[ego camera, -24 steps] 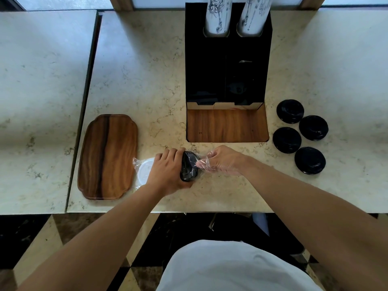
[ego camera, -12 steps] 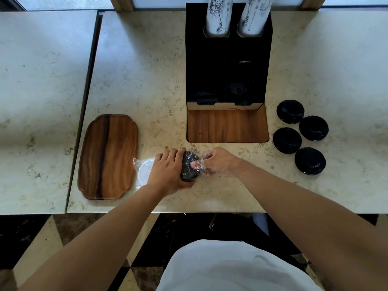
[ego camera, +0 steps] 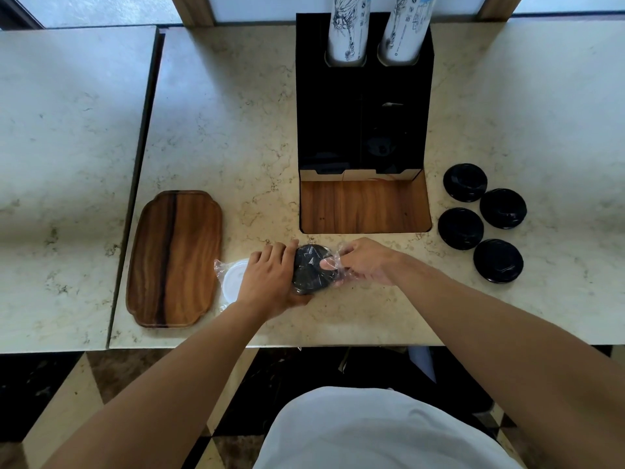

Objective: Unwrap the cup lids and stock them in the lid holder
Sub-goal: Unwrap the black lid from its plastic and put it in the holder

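the left hand [ego camera: 270, 279] gripped a short stack of round black plastic cup lids [ego camera: 313, 269] sleeved in thin, crinkled clear plastic film [ego camera: 340, 265], lying on the pale marbled desk [ego camera: 236, 130] between the two grips, while the right hand [ego camera: 363, 262] pinched the film at the stack's far end. the lids looked light, stiff and slick, so holding their rims and pulling the soft film seemed wisest.
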### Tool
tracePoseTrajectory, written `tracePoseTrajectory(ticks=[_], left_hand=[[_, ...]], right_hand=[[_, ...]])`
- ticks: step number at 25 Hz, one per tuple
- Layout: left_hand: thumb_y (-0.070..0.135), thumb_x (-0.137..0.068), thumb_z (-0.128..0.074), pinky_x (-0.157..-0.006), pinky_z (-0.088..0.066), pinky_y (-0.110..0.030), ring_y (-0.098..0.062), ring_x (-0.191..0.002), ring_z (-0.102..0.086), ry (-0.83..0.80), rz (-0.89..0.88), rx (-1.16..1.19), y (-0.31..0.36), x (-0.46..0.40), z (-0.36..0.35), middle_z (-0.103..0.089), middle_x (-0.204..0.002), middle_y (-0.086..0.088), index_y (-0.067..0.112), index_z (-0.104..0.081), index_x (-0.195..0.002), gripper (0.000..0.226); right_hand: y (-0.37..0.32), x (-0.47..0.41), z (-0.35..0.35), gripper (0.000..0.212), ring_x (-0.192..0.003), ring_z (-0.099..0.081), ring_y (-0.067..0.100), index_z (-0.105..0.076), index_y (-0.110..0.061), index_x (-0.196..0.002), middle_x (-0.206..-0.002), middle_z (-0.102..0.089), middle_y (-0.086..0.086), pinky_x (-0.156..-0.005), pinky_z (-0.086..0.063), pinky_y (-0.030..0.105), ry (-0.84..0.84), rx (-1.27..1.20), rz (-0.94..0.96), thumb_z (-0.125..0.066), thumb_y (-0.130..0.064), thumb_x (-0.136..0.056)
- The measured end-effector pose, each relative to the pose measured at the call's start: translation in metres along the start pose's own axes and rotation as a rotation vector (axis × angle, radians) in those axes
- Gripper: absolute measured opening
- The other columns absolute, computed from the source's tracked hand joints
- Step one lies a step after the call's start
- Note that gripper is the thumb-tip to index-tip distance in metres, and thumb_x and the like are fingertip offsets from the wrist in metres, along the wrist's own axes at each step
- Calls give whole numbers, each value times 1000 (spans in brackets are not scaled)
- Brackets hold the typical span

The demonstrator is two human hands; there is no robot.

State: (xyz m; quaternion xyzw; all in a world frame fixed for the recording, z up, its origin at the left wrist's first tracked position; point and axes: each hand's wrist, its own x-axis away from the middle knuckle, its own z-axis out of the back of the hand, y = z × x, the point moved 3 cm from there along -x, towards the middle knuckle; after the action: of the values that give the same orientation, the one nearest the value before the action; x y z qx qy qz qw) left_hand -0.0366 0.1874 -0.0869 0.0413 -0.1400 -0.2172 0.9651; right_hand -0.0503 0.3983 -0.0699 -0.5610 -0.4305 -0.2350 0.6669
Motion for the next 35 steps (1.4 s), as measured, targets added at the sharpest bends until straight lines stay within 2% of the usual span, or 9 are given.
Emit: tracePoseTrajectory(ticks=[1, 3, 6, 9, 13, 16, 22, 27, 35], left_hand=[[82, -67, -63, -104, -40, -45, -31, -123, -49, 1, -1, -7, 0, 0, 0, -53, -135, -11, 10, -29, -153, 117], [80, -70, -63, -102, -42, -45, -31, -121, -51, 24, -2, -10, 1, -1, -1, -55, -132, -11, 10, -33, -151, 112], [79, -72, -60, -99, -44, -46, -31, -117, -53, 59, 4, 2, 1, -1, 0, -57, -128, -11, 9, -38, -148, 106], [76, -74, -62, -101, -42, -46, -31, -119, -51, 45, 36, -3, 1, -3, -1, -55, -131, -10, 12, -36, -149, 103], [72, -75, -66, -102, -42, -46, -31, -119, -51, 51, 74, 21, 0, -6, 0, -55, -131, -10, 14, -36, -147, 97], [72, -77, -65, -101, -43, -45, -30, -117, -51, 57, 81, 17, -2, -8, 1, -55, -129, -10, 14, -37, -147, 95], [72, -80, -61, -102, -42, -45, -30, -116, -51, 45, 150, 34, -8, -12, 2, -54, -129, -11, 14, -33, -147, 93], [70, -84, -60, -103, -45, -47, -32, -120, -53, 56, 217, 74, -14, -20, 5, -56, -134, -13, 12, -35, -146, 89], [73, -83, -55, -103, -44, -48, -34, -124, -52, 44, 207, 113, -22, -34, 11, -53, -138, -15, 12, -31, -149, 93]], right_hand=[[1, 1, 5, 8, -86, -78, 26, -76, -9, -92, -103, -77, 16, -89, -63, 41, 7, -16, -4, -78, -8, -84], [2, 2, 15, 10, -89, -79, 24, -76, -11, -94, -103, -77, 14, -78, -65, 36, 16, -50, -17, -75, -4, -87], [2, 6, 27, 23, -82, -80, 20, -76, -1, -108, -96, -81, 12, -61, -63, 27, -6, -69, -3, -79, -8, -86], [-1, 9, 37, 33, -86, -79, 20, -76, 1, -109, -97, -81, 11, -66, -62, 26, 24, -57, 27, -84, -15, -82], [-4, 11, 47, 40, -77, -78, 18, -78, -1, -105, -94, -82, 11, -67, -61, 26, 66, -29, 41, -87, -25, -73], [-4, 12, 55, 38, -87, -77, 22, -75, -1, -111, -99, -81, 12, -76, -62, 30, 58, -65, 44, -85, -22, -81], [-7, 20, 67, 33, -92, -78, 23, -70, -3, -116, -99, -81, 13, -77, -62, 30, 114, -139, 34, -78, -20, -90], [-13, 22, 74, 36, -103, -76, 27, -66, 5, -123, -111, -77, 18, -94, -61, 41, 207, -313, 73, -74, -11, -92], [-29, 24, 82, 39, -107, -72, 30, -64, 9, -123, -121, -68, 20, -91, -62, 40, 382, -651, 193, -77, -8, -90]])
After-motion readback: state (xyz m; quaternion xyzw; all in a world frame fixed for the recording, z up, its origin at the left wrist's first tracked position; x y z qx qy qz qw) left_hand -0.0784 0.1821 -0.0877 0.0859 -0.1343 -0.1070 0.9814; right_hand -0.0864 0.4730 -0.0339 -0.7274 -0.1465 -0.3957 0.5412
